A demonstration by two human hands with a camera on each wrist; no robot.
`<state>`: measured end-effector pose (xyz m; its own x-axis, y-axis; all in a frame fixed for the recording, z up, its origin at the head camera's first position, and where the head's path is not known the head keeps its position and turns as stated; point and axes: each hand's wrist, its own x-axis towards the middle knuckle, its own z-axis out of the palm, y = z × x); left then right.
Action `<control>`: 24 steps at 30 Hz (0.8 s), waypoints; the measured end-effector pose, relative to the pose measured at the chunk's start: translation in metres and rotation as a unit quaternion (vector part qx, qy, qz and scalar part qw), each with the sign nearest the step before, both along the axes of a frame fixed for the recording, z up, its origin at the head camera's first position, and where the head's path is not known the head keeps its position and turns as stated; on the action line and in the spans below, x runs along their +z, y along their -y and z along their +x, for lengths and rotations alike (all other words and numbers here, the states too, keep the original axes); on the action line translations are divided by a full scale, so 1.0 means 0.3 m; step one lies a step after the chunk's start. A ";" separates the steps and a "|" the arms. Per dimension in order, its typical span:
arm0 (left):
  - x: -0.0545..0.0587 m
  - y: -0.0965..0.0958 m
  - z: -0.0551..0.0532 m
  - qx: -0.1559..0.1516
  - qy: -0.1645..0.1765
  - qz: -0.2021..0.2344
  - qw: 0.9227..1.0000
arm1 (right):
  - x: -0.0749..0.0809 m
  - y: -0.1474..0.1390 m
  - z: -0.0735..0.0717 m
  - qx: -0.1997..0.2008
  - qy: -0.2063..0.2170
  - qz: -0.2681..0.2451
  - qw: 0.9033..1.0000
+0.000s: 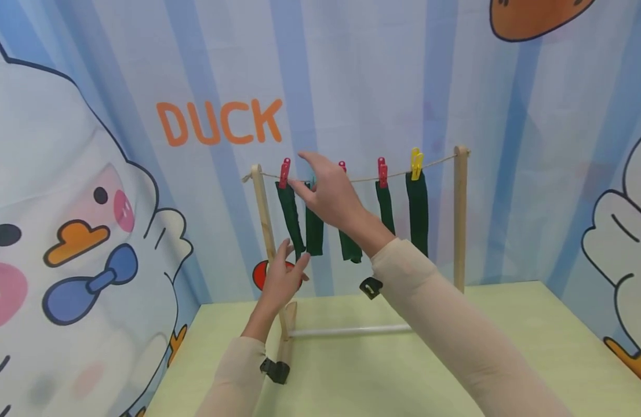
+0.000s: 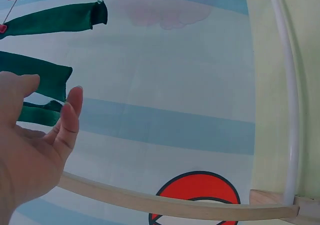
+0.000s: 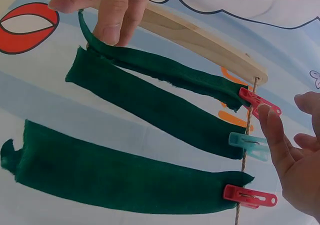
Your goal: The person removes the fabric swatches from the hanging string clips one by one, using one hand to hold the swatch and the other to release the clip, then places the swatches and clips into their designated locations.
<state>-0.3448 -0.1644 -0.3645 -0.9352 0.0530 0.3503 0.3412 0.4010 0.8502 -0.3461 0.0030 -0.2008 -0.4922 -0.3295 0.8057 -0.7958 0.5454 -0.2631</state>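
Note:
Several dark green cloth strips hang from a thin rope, held by clothespins. My right hand [image 1: 332, 194] is raised beside the red clothespin [image 1: 284, 172] on the leftmost strip [image 1: 290, 214], thumb and index finger spread apart. In the right wrist view a fingertip overlaps that red clothespin [image 3: 259, 101]; contact cannot be told. Lower down, my left hand [image 1: 283, 282] is at the bottom end of the same strip, fingers loosely spread. The right wrist view has left fingers [image 3: 114, 20] against the strip's lower end. A teal clothespin [image 3: 248, 145] holds the neighbouring strip [image 3: 155, 102].
The rope [image 1: 362, 180] runs between two wooden posts [image 1: 459, 220], with a white bar [image 1: 352, 331] low between them. Farther right are another red clothespin [image 1: 382, 172] and a yellow clothespin [image 1: 416, 164]. A pale green tabletop [image 1: 508, 336] lies below, before a duck-printed curtain [image 1: 372, 75].

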 end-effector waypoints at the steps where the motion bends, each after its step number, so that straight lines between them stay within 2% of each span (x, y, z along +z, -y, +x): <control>1: 0.002 -0.001 -0.003 -0.002 0.000 0.007 1.000 | 0.005 0.004 -0.002 0.003 0.006 -0.001 1.000; 8: 0.018 -0.006 -0.007 0.004 -0.005 0.038 0.999 | 0.025 0.040 -0.006 0.017 0.063 -0.017 0.998; 15: 0.040 -0.019 -0.012 0.020 -0.008 0.067 0.998 | 0.043 0.082 -0.006 0.014 0.088 -0.024 0.996; 22: 0.071 -0.024 -0.007 0.036 -0.028 0.084 0.995 | 0.056 0.098 -0.006 0.030 0.128 -0.027 0.991; 24: 0.076 -0.027 -0.011 0.030 -0.036 0.099 0.994 | 0.053 0.100 -0.010 0.034 0.137 -0.032 0.989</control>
